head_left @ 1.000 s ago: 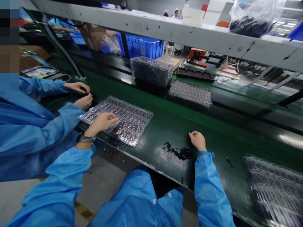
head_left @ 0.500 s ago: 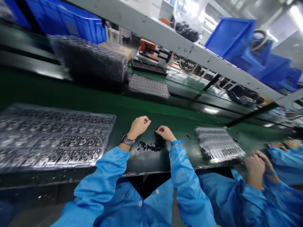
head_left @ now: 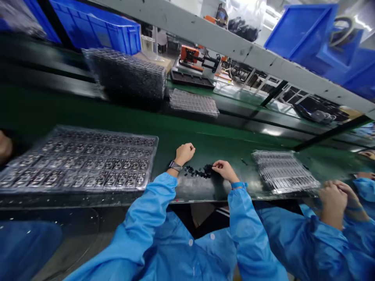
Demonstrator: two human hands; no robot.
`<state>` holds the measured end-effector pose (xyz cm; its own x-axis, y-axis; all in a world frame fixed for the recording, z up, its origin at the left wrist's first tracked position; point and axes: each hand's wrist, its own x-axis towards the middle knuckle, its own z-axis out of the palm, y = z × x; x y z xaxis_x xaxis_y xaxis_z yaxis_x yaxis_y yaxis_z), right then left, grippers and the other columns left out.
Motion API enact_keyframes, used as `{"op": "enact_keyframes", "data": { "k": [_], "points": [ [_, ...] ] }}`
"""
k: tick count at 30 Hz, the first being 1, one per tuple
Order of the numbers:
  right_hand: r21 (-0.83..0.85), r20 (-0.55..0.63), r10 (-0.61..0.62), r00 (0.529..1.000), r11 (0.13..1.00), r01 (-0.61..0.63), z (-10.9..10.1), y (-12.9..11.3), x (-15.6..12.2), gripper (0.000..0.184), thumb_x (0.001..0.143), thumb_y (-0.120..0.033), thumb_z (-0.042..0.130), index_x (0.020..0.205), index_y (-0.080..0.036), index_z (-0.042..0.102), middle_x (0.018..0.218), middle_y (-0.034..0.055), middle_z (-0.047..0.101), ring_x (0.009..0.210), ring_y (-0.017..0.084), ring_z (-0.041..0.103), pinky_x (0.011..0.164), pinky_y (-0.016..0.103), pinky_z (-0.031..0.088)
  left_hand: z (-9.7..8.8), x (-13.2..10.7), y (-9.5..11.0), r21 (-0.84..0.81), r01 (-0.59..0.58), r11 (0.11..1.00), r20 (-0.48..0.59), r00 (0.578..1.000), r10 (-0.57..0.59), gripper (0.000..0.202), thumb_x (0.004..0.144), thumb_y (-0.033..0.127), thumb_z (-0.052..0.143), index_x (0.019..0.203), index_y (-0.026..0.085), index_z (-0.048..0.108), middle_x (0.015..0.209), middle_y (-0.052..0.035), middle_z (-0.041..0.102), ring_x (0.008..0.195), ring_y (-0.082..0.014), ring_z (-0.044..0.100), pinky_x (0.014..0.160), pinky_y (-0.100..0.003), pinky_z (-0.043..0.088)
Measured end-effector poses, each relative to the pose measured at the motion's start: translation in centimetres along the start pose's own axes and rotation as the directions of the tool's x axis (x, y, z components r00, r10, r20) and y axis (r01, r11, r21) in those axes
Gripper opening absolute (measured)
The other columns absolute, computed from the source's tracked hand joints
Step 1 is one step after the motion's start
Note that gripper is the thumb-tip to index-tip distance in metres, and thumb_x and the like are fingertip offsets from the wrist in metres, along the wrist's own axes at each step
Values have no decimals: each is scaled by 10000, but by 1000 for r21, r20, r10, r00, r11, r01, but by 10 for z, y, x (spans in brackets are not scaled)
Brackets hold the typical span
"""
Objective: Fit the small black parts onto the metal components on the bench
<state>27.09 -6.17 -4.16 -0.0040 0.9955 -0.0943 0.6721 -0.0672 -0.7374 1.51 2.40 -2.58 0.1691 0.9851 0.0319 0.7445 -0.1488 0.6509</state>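
A scattered pile of small black pieces (head_left: 202, 172) lies on the green bench between my hands. My left hand (head_left: 184, 153), wearing a watch, hovers just above the pile's left end, fingers curled into a pinch; whatever they hold is hidden. At the right end of the pile, the thumb and forefinger of my right hand (head_left: 224, 170) are pressed together beside the pieces. Anything in that pinch is too small to make out. Left of my arms lies a clear plastic tray (head_left: 154, 156) with rows of small metal-and-black parts.
Stacked clear trays (head_left: 284, 171) lie to the right, beside a co-worker's clasped hands (head_left: 335, 199). Behind the bench stand a tall tray stack (head_left: 129, 74) and a flat tray (head_left: 193, 102). A grey shelf beam (head_left: 222, 37) crosses above. Another person's hand (head_left: 4, 147) shows at the left edge.
My right hand has moved nearer to me and a little away from my left, down to the pile's right end. My left hand stays pinched. The view has shifted left, bringing another hand in.
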Motion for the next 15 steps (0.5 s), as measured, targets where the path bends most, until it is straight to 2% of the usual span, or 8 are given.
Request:
{"op": "enact_keyframes", "data": {
  "k": [4,12,15],
  "points": [
    [168,81,4,997,986,-17,-13,-9,3,175,667,-304,761,733,-153,703,637,-2,627,591,130,495,588,258,389,0,0,-1,36,-18,999,11,1000,18,215,927,335,583,965,234,769,976,-79,792,937,-240,716,747,-282,468],
    [307,-12,54,998,950,-48,-11,-1,9,198,745,-322,774,741,-164,655,649,20,688,633,149,629,657,261,475,-1,3,1,96,-12,995,44,999,8,246,905,377,568,959,229,757,914,-51,785,897,-249,706,647,-280,413],
    [378,-2,59,998,924,-53,-12,3,9,229,730,-331,806,747,-167,647,632,25,697,609,147,637,648,259,477,-3,2,3,89,-4,996,73,997,-3,265,897,394,559,963,230,757,914,-49,783,878,-248,703,640,-280,408]
  ]
}}
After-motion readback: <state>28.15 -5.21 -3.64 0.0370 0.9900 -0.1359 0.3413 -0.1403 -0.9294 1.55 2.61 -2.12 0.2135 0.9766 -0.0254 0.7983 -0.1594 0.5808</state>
